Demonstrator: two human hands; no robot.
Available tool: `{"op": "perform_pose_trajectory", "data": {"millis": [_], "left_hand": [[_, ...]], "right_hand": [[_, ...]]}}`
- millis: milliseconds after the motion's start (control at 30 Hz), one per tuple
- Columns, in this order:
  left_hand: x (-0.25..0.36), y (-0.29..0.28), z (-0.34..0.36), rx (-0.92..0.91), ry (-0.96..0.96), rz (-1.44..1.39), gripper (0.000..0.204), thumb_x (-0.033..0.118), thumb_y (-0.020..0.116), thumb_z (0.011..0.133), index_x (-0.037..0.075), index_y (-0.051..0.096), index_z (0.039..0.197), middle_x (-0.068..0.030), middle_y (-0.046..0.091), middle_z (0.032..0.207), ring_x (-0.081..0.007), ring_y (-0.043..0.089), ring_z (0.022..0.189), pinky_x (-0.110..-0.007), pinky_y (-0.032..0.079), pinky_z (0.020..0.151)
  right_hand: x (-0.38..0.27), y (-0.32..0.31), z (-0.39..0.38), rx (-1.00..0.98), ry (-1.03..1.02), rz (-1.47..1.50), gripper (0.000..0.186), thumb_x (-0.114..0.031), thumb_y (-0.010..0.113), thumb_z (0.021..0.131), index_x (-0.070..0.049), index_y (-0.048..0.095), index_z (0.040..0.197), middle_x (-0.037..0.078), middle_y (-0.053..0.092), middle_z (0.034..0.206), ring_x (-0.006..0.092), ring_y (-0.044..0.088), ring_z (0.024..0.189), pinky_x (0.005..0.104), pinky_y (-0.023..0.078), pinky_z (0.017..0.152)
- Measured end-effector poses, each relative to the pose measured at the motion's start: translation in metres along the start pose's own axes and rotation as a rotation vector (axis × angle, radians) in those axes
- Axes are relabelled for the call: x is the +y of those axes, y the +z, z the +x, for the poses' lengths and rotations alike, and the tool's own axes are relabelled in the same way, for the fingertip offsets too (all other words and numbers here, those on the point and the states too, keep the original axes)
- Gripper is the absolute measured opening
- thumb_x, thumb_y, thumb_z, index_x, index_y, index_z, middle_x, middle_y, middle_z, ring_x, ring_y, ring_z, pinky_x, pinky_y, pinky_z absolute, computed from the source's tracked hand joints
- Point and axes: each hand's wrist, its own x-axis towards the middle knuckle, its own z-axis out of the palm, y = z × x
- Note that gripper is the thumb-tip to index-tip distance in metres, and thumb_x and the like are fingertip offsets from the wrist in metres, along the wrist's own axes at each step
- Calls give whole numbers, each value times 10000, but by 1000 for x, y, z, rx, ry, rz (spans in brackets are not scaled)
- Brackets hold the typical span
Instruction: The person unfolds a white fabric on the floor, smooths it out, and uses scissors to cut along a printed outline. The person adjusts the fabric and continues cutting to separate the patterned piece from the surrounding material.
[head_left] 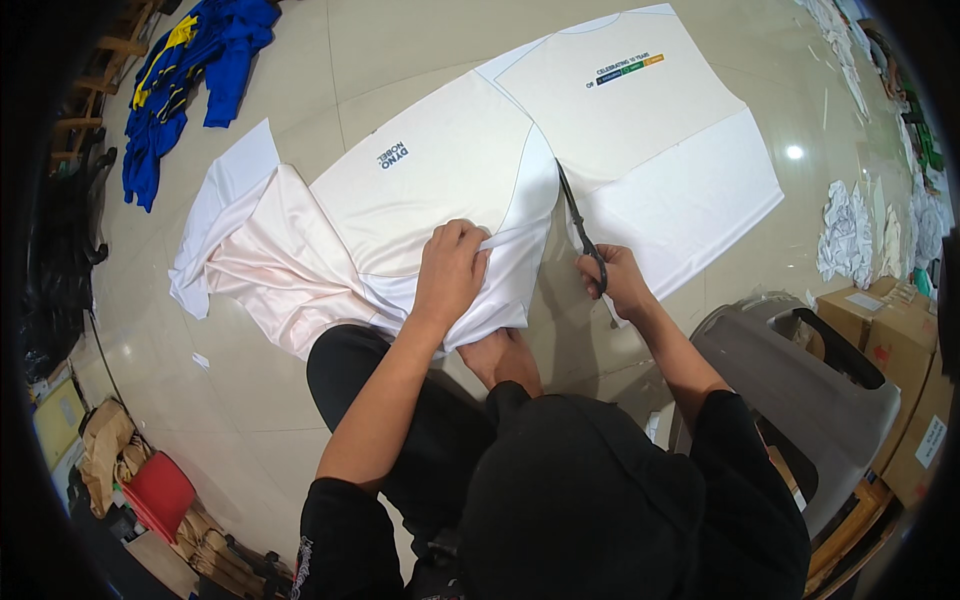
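Observation:
A large sheet of white fabric with printed marks and thin outline lines is spread on the tiled floor. My left hand is closed on the fabric near its middle, gathering up a fold. In my right hand is a pair of black-handled scissors, fingers wrapped round the grips. Their blades point away from me, the tips at the inner edge of a cut that parts the fabric into two wide portions. Several loose folds, pinkish and white, lie bunched to the left. My bare foot rests by the near fabric edge.
A blue and yellow garment lies at the far left. To the right stand a grey plastic stool and cardboard boxes, with white scraps beyond. At the lower left are a red object and brown paper.

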Motion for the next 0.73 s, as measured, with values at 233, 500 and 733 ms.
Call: {"op": "perform_pose_trajectory", "data": {"millis": [233, 500, 733], "left_hand": [[0, 0, 0, -6, -6, 2, 206, 62, 732, 900, 39, 708, 1103, -142, 647, 1102, -377, 602, 1045, -468, 494, 931], [1, 0, 0, -4, -13, -6, 206, 58, 737, 896, 41, 709, 1100, -138, 647, 1100, -372, 604, 1045, -468, 496, 930], [1, -1, 0, -15, -33, -18, 203, 66, 740, 899, 52, 711, 1099, -134, 649, 1107, -369, 606, 1054, -467, 495, 936]], "right_hand": [[-18, -4, -1, -37, -4, 8, 257, -256, 770, 888, -43, 641, 824, 9, 602, 670, 96, 555, 525, 263, 427, 487], [-29, -8, 16, -106, -66, 5, 280, -282, 778, 889, -45, 639, 832, 7, 590, 676, 94, 549, 542, 253, 412, 502], [-33, -11, 24, -92, -27, -16, 294, -272, 802, 890, -18, 658, 858, 17, 598, 668, 108, 549, 522, 251, 421, 499]]}}
